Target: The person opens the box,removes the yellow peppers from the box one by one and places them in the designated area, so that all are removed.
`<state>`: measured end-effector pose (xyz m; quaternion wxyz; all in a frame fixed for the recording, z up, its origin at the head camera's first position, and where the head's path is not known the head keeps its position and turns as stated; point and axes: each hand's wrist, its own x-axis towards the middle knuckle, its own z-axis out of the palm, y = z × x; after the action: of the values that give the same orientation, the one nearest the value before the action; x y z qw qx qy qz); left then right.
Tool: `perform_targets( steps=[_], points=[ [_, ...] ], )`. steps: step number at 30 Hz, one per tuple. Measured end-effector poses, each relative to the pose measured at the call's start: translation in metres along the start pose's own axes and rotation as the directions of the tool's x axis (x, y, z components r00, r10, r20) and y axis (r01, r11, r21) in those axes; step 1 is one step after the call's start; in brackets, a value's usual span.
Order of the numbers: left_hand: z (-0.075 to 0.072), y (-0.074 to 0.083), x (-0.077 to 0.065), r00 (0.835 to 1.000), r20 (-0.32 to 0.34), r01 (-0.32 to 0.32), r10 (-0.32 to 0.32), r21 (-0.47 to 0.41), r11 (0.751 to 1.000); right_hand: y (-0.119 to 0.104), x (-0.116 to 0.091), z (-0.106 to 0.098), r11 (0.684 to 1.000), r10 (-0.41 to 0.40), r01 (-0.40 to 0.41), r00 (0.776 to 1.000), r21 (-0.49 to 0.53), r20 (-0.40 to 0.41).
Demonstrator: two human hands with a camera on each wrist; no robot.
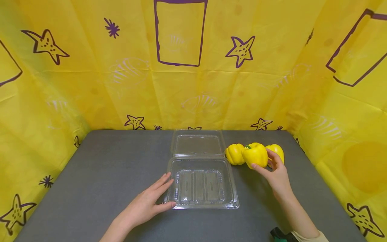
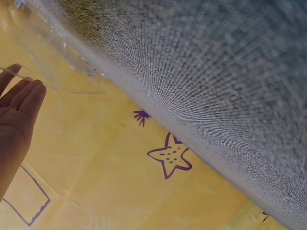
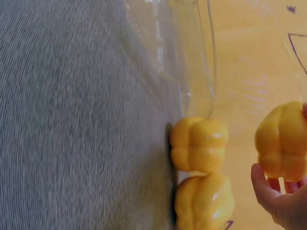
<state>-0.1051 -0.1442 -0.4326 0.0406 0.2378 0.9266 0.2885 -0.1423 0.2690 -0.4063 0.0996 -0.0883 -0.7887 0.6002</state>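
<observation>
A clear plastic clamshell container (image 1: 199,205) lies on the grey table with its lid (image 1: 198,146) folded back toward the wall. Fingers spread and fairly straight, my left hand (image 1: 148,201) touches the container's left rim; in the left wrist view that hand (image 2: 17,112) shows at the left edge. My right hand (image 1: 276,174) grips a yellow bell pepper (image 1: 255,156) with a green stem, raised off the table in the right wrist view. Behind it sit two more yellow bell peppers, one (image 1: 234,154) beside the lid and another (image 1: 276,152) farther right, partly hidden by the hand.
A yellow cloth (image 1: 193,94) with purple starfish drawings hangs behind and along both sides of the grey table (image 1: 121,161). At the bottom, a dark and green band (image 1: 282,235) sits by the right sleeve (image 1: 311,237).
</observation>
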Motion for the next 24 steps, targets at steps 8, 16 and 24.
perform_targets(
  steps=[8,16,24],
  points=[
    [0.001,-0.001,0.001,1.000,0.012,0.006,-0.006,-0.003,1.000,0.009,0.006,-0.015,0.999,0.017,-0.014,0.996,0.031,-0.089],
    [0.001,-0.001,0.001,1.000,0.007,0.002,-0.002,-0.004,1.000,0.016,0.012,-0.029,0.996,0.045,-0.031,0.984,0.083,-0.172],
    [0.000,0.000,0.001,1.000,0.008,0.003,-0.003,0.000,1.000,0.023,0.018,-0.040,0.992,0.098,-0.073,0.964,0.107,-0.249]
  ],
)
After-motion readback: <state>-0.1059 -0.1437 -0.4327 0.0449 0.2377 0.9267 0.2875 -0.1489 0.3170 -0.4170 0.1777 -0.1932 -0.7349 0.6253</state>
